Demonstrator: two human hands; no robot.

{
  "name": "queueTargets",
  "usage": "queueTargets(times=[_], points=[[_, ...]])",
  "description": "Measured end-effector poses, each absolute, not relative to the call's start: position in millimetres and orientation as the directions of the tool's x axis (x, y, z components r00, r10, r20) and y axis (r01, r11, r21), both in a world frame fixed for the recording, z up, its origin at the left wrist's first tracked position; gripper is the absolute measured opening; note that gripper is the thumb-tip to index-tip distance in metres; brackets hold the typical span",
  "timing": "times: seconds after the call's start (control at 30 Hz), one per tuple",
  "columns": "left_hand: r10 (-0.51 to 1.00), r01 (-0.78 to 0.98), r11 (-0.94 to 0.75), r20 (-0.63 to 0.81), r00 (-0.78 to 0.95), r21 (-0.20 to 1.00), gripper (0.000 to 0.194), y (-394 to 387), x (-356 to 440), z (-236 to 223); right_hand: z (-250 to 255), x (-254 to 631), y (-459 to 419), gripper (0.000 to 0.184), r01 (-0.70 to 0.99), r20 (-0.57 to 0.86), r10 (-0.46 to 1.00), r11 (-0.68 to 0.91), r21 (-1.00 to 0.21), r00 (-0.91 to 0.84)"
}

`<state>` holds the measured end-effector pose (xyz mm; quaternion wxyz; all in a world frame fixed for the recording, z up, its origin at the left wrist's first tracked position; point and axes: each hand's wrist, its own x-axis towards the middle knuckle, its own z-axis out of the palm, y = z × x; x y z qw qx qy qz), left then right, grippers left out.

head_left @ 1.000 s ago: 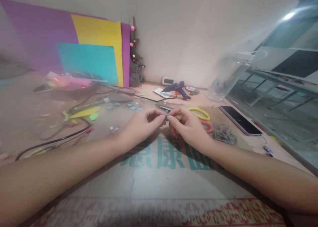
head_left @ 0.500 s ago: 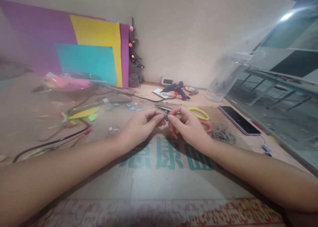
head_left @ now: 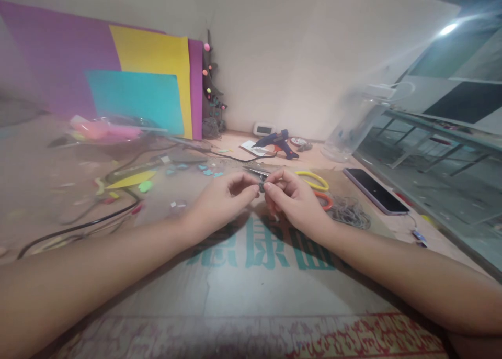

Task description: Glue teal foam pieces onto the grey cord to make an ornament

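Observation:
Fingertips of my left hand (head_left: 231, 194) and my right hand (head_left: 292, 194) meet over the middle of the printed board. Both are pinched on a small dark grey piece (head_left: 262, 187), too small and covered for me to name. Just behind them lie scissors, whose yellow handle loop (head_left: 314, 180) and orange handle loop (head_left: 323, 201) show beside my right hand; their metal blades are partly hidden by my fingers. A tangle of grey cord (head_left: 351, 212) rests to the right of the scissors.
At the back lie a blue glue gun (head_left: 276, 143) and a small white device (head_left: 264, 129). A phone (head_left: 374, 190) and a clear jug (head_left: 349, 128) stand right. On the left are a black cable (head_left: 78, 225), a yellow scrap (head_left: 131, 179) and coloured sheets (head_left: 137, 94).
The dark grey piece shows a little more between my fingertips. Both hands stay almost in place, and the whole view has shifted very slightly.

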<state>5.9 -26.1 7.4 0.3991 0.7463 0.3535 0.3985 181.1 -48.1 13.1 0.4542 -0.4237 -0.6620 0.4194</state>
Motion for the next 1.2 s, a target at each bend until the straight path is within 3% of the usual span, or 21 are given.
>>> queueTargets(times=[0.33,0.8,1.2], points=[[0.816,0.286,-0.527,0.382,0.433,0.801,0.017,-26.6,3.5,7.3,12.1,181.4,-48.7,0.017,0.204,0.218,0.942,0.273,-0.94,-0.254],[0.82,0.23,-0.509,0.386,0.422,0.83,0.03,-26.0,3.0,8.6,12.3,180.9,-49.8,0.011,0.213,0.236,0.943,0.287,-0.934,-0.236],[0.805,0.332,-0.556,0.396,0.441,0.762,0.025,-26.5,3.2,10.5,9.6,182.1,-50.0,0.017,0.221,0.215,0.939,0.277,-0.935,-0.267]])
